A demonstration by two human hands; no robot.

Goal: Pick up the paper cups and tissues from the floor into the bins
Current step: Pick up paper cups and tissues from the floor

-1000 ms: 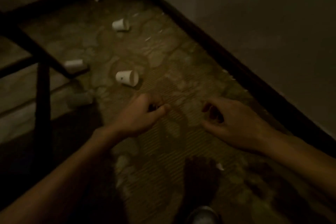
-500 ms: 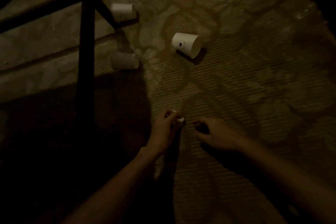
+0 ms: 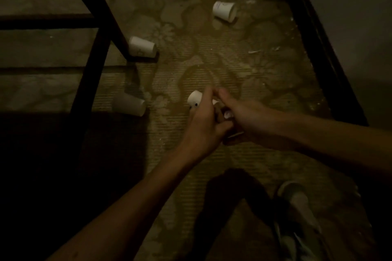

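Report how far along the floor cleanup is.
Done: nothing visibly binned; no bin is in view. In hand: the left hand grips a white paper cup, with the right hand beside it, its hold unclear. Left: three more white paper cups lie on the patterned carpet, plus small white scraps.

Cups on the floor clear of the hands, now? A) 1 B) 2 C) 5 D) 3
D: the far cup, frame cup and shaded cup lie loose; the fourth cup is in the grip of the left hand.
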